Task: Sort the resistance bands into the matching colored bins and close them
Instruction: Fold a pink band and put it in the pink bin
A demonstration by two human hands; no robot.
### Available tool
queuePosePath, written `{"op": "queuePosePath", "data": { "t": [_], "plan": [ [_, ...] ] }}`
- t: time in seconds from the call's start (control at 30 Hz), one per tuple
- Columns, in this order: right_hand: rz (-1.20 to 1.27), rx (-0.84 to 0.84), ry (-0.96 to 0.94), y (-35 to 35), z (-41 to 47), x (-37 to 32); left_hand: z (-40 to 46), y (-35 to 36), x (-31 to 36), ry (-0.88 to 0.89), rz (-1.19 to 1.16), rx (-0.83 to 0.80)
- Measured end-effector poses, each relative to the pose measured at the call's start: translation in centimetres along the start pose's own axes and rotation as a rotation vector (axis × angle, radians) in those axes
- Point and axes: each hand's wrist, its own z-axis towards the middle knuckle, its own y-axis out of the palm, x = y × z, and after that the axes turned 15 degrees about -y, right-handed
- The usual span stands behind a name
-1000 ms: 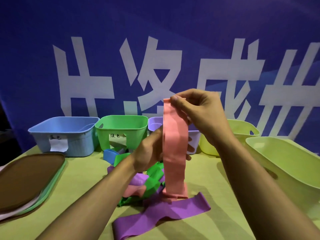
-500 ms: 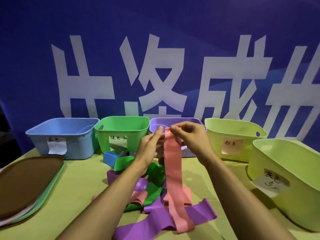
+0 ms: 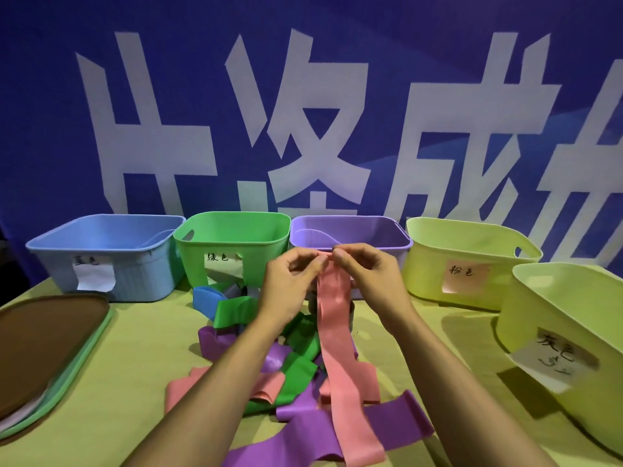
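A deep blue banner (image 3: 472,62) with large white Chinese characters (image 3: 303,129) filled the backdrop. Below it stood a table under a yellow-green cloth (image 3: 135,365), dimly lit.

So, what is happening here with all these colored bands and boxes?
A person is sorting bands into bins. Both hands, left and right, pinch the top end of a pink band; its lower end trails over the mixed pile on the table. The blue bin, green bin, purple bin and two yellow-green bins stand open.
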Motion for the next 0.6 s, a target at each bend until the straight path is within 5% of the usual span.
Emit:
{"op": "queuePosePath", "data": {
  "t": [0.6],
  "plan": [
    [-0.024,0.082,0.111,0.0,-2.8,3.8,-0.6,0.1,-4.1,0.02,0.036,0.04]
  ]
}}
